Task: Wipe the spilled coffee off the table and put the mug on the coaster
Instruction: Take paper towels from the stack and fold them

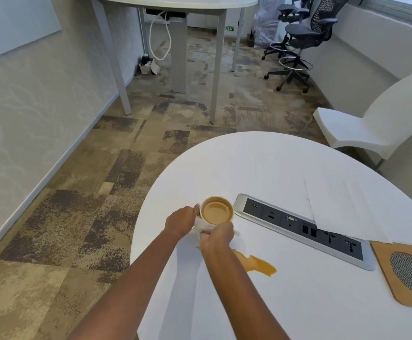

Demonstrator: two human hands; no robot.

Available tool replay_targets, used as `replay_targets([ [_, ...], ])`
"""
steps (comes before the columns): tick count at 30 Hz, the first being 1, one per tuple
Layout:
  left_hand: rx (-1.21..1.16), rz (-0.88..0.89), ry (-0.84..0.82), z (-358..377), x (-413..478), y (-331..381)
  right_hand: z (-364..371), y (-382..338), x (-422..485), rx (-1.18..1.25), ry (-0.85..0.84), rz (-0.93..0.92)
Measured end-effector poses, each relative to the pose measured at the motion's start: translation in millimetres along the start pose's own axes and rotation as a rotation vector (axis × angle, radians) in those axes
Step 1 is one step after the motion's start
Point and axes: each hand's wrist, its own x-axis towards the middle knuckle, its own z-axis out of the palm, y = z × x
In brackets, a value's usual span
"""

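At centre frame, the left hand [179, 222] clasps a round cream mug of coffee [216, 212] on the white oval worktop [261, 165]; the right hand [216, 238] closes on crumpled white tissue [203, 226]. The brown spill [259, 265] lies lower right, nearest it; the wooden coaster [406, 273] sits far right.

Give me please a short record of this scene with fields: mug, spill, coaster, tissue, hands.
mug: on the table, holds coffee, beside the power strip
spill: brown puddle, not wiped yet
coaster: wooden, at the right edge, nothing on it
tissue: white, pressed against the mug's near side
hands: left hand holds the mug; right hand grips the tissue
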Motion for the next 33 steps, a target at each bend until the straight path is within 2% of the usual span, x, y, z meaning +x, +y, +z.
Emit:
replay_targets([
  [3, -0.019, -0.017, -0.005, 0.1, -0.8, 0.0, 1.2, -14.0, -0.2, -0.195, -0.048, -0.128],
  [6, -0.027, -0.003, -0.025, -2.7, -2.2, 1.3, -0.7, -29.8, 10.7, -0.137, -0.046, -0.082],
  [11, -0.033, 0.025, -0.025, -4.2, -6.1, 3.6, -1.1, -52.2, 28.0, -0.262, -0.200, -0.061],
  [20, -0.144, 0.003, 0.013, -1.8, -8.6, 6.2, 0.5, -71.7, 66.1, -0.668, -0.350, -0.134],
  [26, -0.313, -0.040, 0.091, 8.6, -7.1, 3.2, -5.8, -67.3, 89.0, -0.634, -0.429, -0.130],
  [33, -0.582, -0.126, 0.110, 13.0, -7.4, 4.2, -24.3, -53.8, 109.3, -0.603, -0.393, -0.085],
])
